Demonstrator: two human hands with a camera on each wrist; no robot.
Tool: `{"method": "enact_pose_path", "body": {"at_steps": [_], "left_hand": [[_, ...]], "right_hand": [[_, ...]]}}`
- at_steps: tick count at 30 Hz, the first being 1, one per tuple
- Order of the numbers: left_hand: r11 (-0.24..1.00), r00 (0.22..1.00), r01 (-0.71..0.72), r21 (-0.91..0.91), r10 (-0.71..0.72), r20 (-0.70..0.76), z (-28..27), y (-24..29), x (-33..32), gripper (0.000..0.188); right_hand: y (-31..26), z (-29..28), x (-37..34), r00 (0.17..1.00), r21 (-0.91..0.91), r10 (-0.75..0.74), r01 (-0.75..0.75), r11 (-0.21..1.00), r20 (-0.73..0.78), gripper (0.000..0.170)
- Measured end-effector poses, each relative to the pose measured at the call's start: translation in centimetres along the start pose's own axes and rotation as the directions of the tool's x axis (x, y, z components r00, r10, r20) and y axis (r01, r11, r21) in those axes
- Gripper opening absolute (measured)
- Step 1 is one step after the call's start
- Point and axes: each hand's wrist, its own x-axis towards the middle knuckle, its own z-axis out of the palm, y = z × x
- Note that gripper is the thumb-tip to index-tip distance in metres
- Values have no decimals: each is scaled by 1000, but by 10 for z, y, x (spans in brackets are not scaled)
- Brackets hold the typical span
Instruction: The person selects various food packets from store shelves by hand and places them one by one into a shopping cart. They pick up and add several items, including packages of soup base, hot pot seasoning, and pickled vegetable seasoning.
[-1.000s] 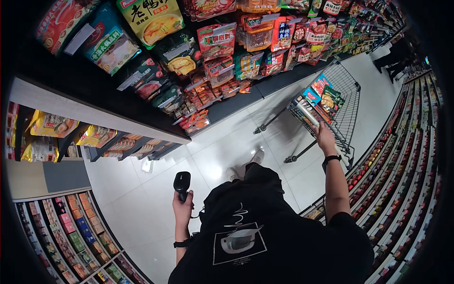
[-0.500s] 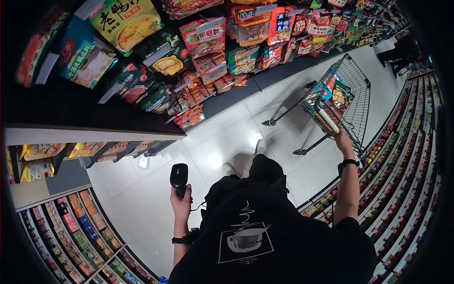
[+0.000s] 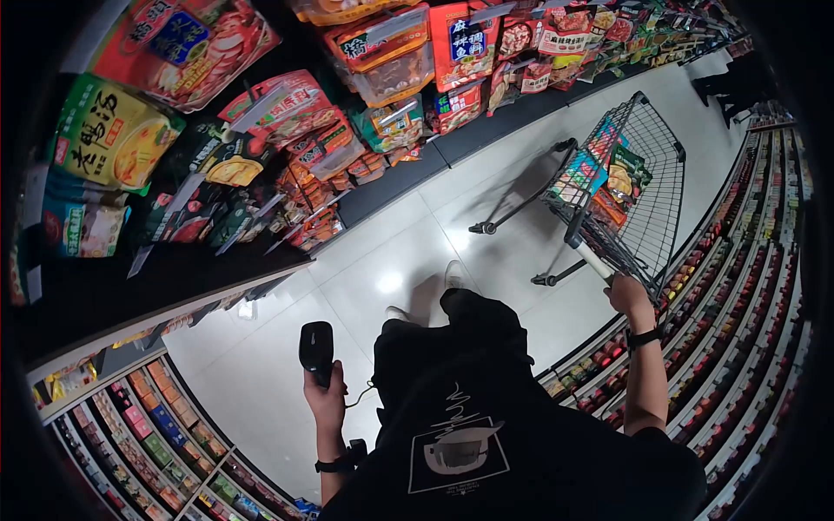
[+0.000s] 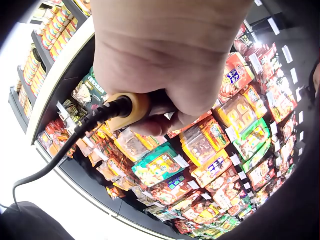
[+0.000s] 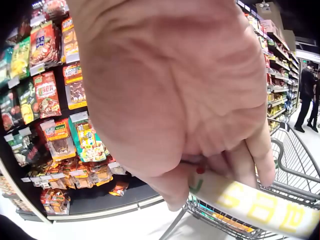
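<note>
My left hand (image 3: 325, 404) is wrapped round the grip of a black handheld scanner (image 3: 316, 347), its rounded head standing up clear above my fingers. From the left wrist I see the yellowish butt of that grip poking out of my closed fist, fingertips folded in against it, and a dark cable (image 4: 55, 161) running from it toward my clothes. How tightly I squeeze, I cannot tell.

My right hand (image 3: 630, 297) is hooked over the pale handle (image 3: 595, 263) of a wire shopping cart (image 3: 667, 204) — thumb on one side of the bar, fingers bent over the other. Yellow lettering runs along the bar beside my fingers. The cart stands ahead of me and to my right, with a dark green packet (image 3: 627, 172) and several other colourful packets lying in it.

The scanner is out over the pale floor (image 3: 365, 260) to my left, well apart from the cart. Ahead of it hang rows of seasoning packets (image 3: 465, 48) — mostly red, some green and yellow. On my right, long shelves of small goods (image 3: 738, 304) curve away. My black shirt (image 3: 539, 443) fills the space between my arms.
</note>
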Motion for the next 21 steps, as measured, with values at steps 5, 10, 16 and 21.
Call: {"method": "enact_pose_path", "body": {"at_steps": [5,10,16,21], "left_hand": [[1000,1000,13,23,-13,17,21,-7,1,23],[989,993,114,92,-116,17,25,-21,15,26],[984,985,166,56,-164,-43,18,-87,24,20],[970,966,240,-31,-241,-96,21,-117,32,23]], "right_hand": [[-3,4,-10,995,-207,-73,59,976,-64,22],[-179,-91,-72,964,-233,-246,217,948,-101,36],[-294,32,86,823,342,-567,524,780,32,35],[-346,157,271,722,245,-677,636,732,146,40]]}}
